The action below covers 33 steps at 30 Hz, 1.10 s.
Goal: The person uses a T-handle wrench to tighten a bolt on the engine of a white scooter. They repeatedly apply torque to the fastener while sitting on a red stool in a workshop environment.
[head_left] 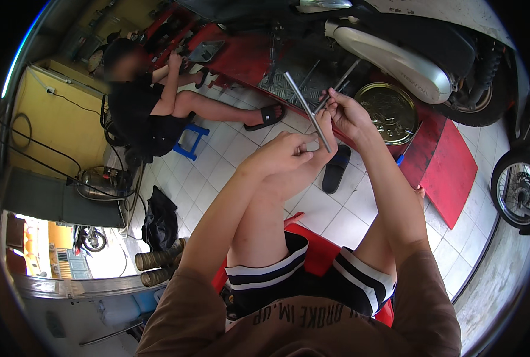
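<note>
My right hand [349, 113] is closed around the shaft of a silver T-handle wrench [301, 94], raised over the floor in front of my knees. The wrench's crossbar slants down from upper left toward my left hand [286, 152]. That hand has its index finger stretched to the bar's lower end and the other fingers loosely curled. Whether the fingertip touches the bar I cannot tell. Right of my right hand, a round gold-coloured tray [360, 98] with small parts in it rests by a red platform [449, 172].
A scooter [396, 59] with a pale side cover stands at upper right. Another person [140, 101] sits on a blue stool [192, 141] at left. A black sandal [336, 169] lies on the tiles [348, 223]. A compressor [104, 181] and a black bag [159, 220] are at left.
</note>
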Each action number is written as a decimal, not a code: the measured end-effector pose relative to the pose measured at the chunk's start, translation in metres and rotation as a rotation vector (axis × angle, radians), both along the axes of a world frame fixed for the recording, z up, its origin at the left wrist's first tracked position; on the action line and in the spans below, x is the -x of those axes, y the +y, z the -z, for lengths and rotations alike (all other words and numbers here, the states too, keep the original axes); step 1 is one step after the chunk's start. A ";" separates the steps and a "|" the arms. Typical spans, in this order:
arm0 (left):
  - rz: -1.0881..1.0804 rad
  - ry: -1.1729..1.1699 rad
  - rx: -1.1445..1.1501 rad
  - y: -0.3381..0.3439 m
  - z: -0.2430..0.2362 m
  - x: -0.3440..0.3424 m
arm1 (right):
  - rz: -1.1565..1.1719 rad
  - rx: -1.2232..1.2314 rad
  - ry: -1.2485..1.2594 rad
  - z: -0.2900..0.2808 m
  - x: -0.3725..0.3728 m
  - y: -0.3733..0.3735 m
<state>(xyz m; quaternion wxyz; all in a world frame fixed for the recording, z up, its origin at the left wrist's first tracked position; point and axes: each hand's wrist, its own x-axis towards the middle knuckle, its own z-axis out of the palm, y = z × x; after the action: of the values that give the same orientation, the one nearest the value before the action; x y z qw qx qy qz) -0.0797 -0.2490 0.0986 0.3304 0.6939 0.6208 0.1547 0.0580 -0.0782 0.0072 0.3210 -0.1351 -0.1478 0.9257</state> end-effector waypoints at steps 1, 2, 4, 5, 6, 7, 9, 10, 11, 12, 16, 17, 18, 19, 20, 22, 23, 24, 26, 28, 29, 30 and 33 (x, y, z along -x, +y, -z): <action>0.013 0.002 -0.072 0.002 -0.001 -0.005 | 0.011 -0.002 -0.010 -0.001 0.001 -0.001; 0.030 0.000 -0.141 0.004 -0.005 -0.012 | -0.010 -0.009 0.016 -0.002 -0.002 -0.002; 0.020 -0.012 -0.246 0.005 -0.013 -0.016 | 0.000 -0.047 -0.001 -0.003 -0.003 -0.004; -0.007 -0.017 -0.281 0.007 -0.020 -0.016 | 0.006 -0.063 -0.005 -0.005 -0.004 -0.005; -0.033 -0.022 -0.315 0.009 -0.023 -0.014 | 0.002 -0.043 -0.004 0.000 -0.002 -0.003; -0.098 -0.023 -0.342 0.011 -0.023 -0.012 | -0.008 -0.046 0.011 0.001 -0.002 -0.002; -0.236 -0.025 -0.397 0.012 -0.019 -0.003 | -0.033 -0.055 0.038 0.001 0.001 -0.003; -0.299 -0.075 -0.471 0.015 -0.012 -0.001 | -0.081 -0.059 0.097 0.002 0.001 -0.002; -0.324 -0.049 -0.373 0.020 -0.009 0.002 | -0.124 -0.061 0.153 0.003 -0.002 0.000; -0.347 -0.023 -0.275 0.026 -0.007 0.006 | -0.167 -0.064 0.210 0.005 -0.003 0.001; -0.362 -0.023 -0.084 0.027 0.000 0.011 | 0.007 -0.088 0.055 -0.007 0.006 -0.013; -0.350 0.054 -0.068 0.027 -0.001 0.008 | -0.041 -0.123 0.048 -0.005 0.005 -0.014; -0.337 0.137 -0.057 0.028 -0.004 0.005 | -0.087 -0.162 0.049 -0.004 0.008 -0.015; -0.326 0.220 -0.047 0.029 -0.007 0.002 | -0.134 -0.201 0.048 -0.002 0.010 -0.016; -0.325 0.248 -0.003 0.028 -0.006 0.000 | -0.172 -0.251 -0.013 -0.009 0.011 -0.027; -0.308 -0.009 0.095 0.030 0.001 -0.001 | -0.216 -0.284 -0.040 -0.003 0.019 -0.031; -0.295 -0.140 0.144 0.030 0.002 0.001 | -0.249 -0.319 -0.033 -0.002 0.017 -0.029; -0.172 -0.117 0.205 0.029 0.003 0.005 | -0.269 -0.293 -0.071 0.000 0.015 -0.029; -0.075 -0.176 0.113 0.024 0.004 0.006 | -0.230 -0.339 -0.154 0.002 0.015 -0.029; -0.013 -0.163 0.050 0.019 0.001 0.007 | -0.211 -0.359 -0.226 0.002 0.014 -0.027; -0.023 -0.151 -0.025 0.015 0.000 0.006 | -0.189 -0.351 -0.207 0.001 0.013 -0.027; -0.032 -0.138 -0.099 0.012 -0.001 0.004 | -0.167 -0.344 -0.187 0.001 0.013 -0.027; -0.130 -0.102 -0.241 0.015 -0.004 0.008 | -0.163 -0.351 -0.125 0.002 0.007 -0.024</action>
<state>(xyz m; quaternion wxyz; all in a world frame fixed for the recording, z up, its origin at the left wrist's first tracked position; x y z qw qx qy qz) -0.0875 -0.2340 0.1030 0.2652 0.6780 0.6238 0.2842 0.0508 -0.1018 0.0056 0.2538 -0.1218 -0.3371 0.8984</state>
